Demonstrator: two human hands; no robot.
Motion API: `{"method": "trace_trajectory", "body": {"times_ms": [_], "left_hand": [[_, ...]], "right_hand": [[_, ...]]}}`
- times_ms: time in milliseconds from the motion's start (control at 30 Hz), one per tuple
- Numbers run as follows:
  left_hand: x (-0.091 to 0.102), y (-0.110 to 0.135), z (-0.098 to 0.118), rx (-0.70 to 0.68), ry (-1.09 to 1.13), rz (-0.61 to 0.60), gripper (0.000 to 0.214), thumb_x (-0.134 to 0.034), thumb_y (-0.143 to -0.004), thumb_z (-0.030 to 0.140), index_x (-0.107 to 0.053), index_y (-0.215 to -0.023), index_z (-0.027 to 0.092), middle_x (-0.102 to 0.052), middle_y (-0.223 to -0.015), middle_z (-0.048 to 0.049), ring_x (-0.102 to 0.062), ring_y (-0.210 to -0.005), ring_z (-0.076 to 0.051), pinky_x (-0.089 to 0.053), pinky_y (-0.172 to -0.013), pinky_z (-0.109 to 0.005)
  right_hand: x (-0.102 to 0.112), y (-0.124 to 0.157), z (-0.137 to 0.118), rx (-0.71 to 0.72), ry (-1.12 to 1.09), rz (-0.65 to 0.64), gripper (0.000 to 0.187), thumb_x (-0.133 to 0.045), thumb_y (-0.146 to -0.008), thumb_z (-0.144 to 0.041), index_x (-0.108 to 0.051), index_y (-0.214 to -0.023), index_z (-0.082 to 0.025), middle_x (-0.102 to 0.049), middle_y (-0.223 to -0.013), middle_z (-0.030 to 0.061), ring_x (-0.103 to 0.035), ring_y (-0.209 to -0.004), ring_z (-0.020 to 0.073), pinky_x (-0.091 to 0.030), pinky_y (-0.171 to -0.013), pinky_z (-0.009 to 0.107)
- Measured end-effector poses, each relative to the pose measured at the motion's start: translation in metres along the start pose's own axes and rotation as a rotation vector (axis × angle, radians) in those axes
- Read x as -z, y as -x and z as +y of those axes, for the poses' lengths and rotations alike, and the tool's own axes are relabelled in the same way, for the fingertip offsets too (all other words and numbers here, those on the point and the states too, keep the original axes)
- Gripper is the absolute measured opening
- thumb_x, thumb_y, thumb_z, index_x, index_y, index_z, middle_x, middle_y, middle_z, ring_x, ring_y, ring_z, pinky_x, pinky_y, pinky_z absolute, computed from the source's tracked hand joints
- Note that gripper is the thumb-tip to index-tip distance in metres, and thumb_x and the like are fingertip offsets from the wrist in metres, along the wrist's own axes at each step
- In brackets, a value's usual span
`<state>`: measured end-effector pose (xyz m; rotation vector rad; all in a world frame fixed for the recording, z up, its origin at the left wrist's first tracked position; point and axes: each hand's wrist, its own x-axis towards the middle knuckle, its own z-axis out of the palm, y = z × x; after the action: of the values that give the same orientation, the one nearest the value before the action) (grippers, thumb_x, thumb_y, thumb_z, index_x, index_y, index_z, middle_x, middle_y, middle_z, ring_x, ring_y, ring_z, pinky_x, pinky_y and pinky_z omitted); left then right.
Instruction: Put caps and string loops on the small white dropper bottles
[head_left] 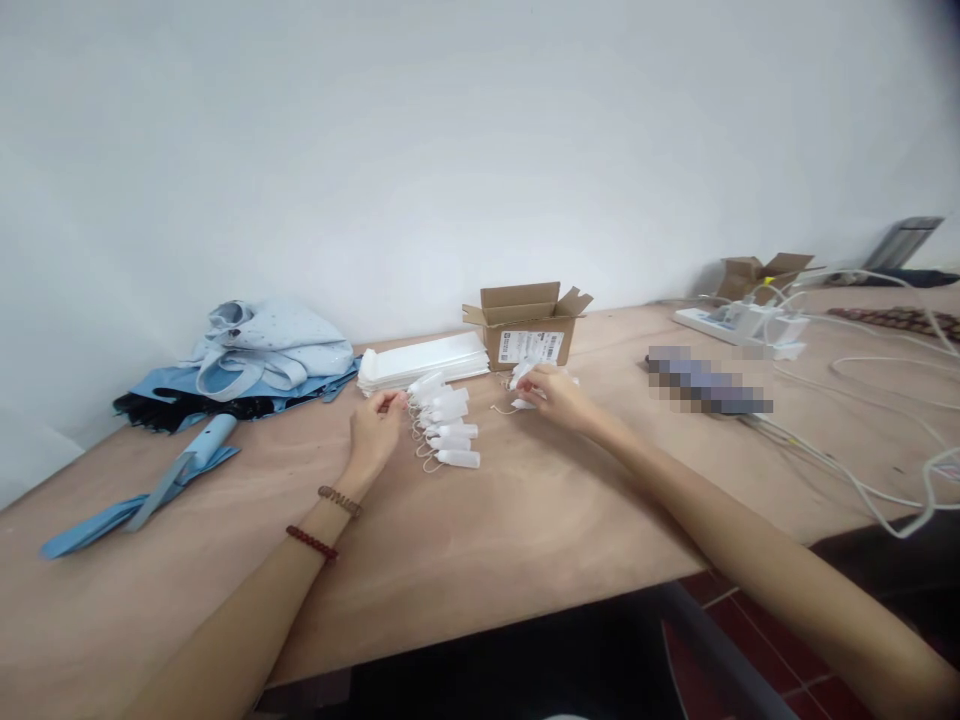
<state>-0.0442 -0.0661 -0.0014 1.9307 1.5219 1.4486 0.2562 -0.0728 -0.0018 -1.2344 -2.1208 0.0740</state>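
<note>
Small whitish bottle-shaped pieces with string loops [459, 459] lie in an overlapping row on the wooden table. At the row's upper left end is my left hand [375, 430], its thumb and fingers pinched together by the strings. Whatever is in that pinch is too small to make out. My right hand [559, 398] is closed at a second small group of the same white pieces [525, 404], in front of the cardboard box. Its fingertips grip one of them, partly hidden by the hand.
Behind the row lies a stack of white flat packets [427, 360], beside an open cardboard box [529, 335]. A blue umbrella [202, 445] and pale cloth bag [289, 340] lie left. Right are a blurred-out object [705, 380], a power strip [739, 328] and white cables [840, 485].
</note>
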Motion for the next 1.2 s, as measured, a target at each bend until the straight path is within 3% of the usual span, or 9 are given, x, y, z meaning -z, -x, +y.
{"method": "trace_trajectory", "body": {"times_ms": [167, 333, 500, 600, 700, 800, 1067, 1200], "left_hand": [[-0.005, -0.003, -0.006, -0.034, -0.016, -0.075, 0.03, -0.052, -0.079, 0.031, -0.07, -0.096, 0.015, -0.071, -0.101, -0.0091, -0.063, -0.092, -0.023, -0.048, -0.081, -0.033], [0.001, 0.003, -0.004, -0.035, -0.119, -0.015, 0.027, -0.049, -0.08, 0.026, -0.069, -0.094, 0.016, -0.071, -0.098, -0.0089, -0.061, -0.092, -0.024, -0.046, -0.083, -0.038], [0.0, 0.015, 0.012, -0.152, -0.161, 0.028, 0.024, -0.048, -0.083, 0.026, -0.065, -0.097, 0.016, -0.068, -0.096, -0.0088, -0.059, -0.093, -0.023, -0.047, -0.078, -0.034], [-0.005, 0.026, 0.025, -0.276, -0.145, -0.023, 0.023, -0.048, -0.086, 0.025, -0.062, -0.101, 0.017, -0.065, -0.099, -0.0086, -0.056, -0.099, -0.023, -0.046, -0.08, -0.035], [-0.011, 0.037, 0.035, -0.356, -0.12, -0.113, 0.024, -0.048, -0.088, 0.025, -0.06, -0.107, 0.018, -0.064, -0.1, -0.0075, -0.054, -0.101, -0.023, -0.045, -0.081, -0.035], [-0.016, 0.044, 0.041, -0.373, -0.073, -0.193, 0.023, -0.049, -0.088, 0.026, -0.06, -0.106, 0.018, -0.065, -0.1, -0.0073, -0.055, -0.098, -0.021, -0.045, -0.079, -0.033], [-0.015, 0.045, 0.044, -0.315, -0.024, -0.279, 0.016, -0.05, -0.087, 0.025, -0.065, -0.085, 0.018, -0.068, -0.086, -0.0044, -0.057, -0.079, -0.017, -0.043, -0.067, -0.027], [-0.017, 0.046, 0.041, -0.289, -0.005, -0.318, 0.019, -0.05, -0.087, 0.027, -0.066, -0.086, 0.018, -0.068, -0.084, -0.0034, -0.056, -0.074, -0.015, -0.042, -0.065, -0.026]], "right_hand": [[-0.002, 0.003, 0.019, -0.036, 0.061, -0.123, 0.017, -0.061, -0.077, -0.017, -0.068, -0.093, -0.017, -0.064, -0.099, 0.0109, -0.055, -0.093, 0.024, -0.04, -0.08, 0.034], [-0.001, 0.004, 0.017, -0.053, 0.037, -0.183, 0.024, -0.06, -0.076, -0.013, -0.067, -0.098, -0.019, -0.066, -0.101, 0.0094, -0.056, -0.096, 0.0244, -0.04, -0.083, 0.034], [0.008, 0.001, -0.013, -0.15, -0.179, 0.06, 0.021, -0.044, -0.089, -0.025, -0.06, -0.099, -0.016, -0.066, -0.092, 0.0085, -0.058, -0.085, 0.0203, -0.041, -0.076, 0.031], [0.01, 0.0, -0.039, -0.168, -0.338, 0.099, 0.028, -0.036, -0.093, -0.03, -0.058, -0.083, -0.017, -0.06, -0.074, 0.0027, -0.055, -0.073, 0.016, -0.038, -0.07, 0.027], [0.008, 0.002, -0.059, -0.139, -0.406, 0.038, 0.038, -0.034, -0.094, -0.036, -0.048, -0.063, -0.018, -0.048, -0.06, -0.0013, -0.045, -0.059, 0.0125, -0.033, -0.061, 0.025], [0.004, 0.005, -0.069, -0.121, -0.46, -0.008, 0.041, -0.036, -0.093, -0.04, -0.042, -0.059, -0.018, -0.042, -0.056, -0.0027, -0.04, -0.055, 0.0112, -0.029, -0.057, 0.025], [-0.001, 0.007, -0.064, -0.117, -0.469, -0.044, 0.044, -0.038, -0.092, -0.042, -0.04, -0.055, -0.018, -0.038, -0.052, -0.0039, -0.037, -0.052, 0.01, -0.027, -0.056, 0.025], [-0.003, 0.007, -0.061, -0.122, -0.472, -0.048, 0.045, -0.038, -0.092, -0.043, -0.04, -0.055, -0.017, -0.038, -0.052, -0.004, -0.036, -0.051, 0.0095, -0.027, -0.055, 0.025]]}}
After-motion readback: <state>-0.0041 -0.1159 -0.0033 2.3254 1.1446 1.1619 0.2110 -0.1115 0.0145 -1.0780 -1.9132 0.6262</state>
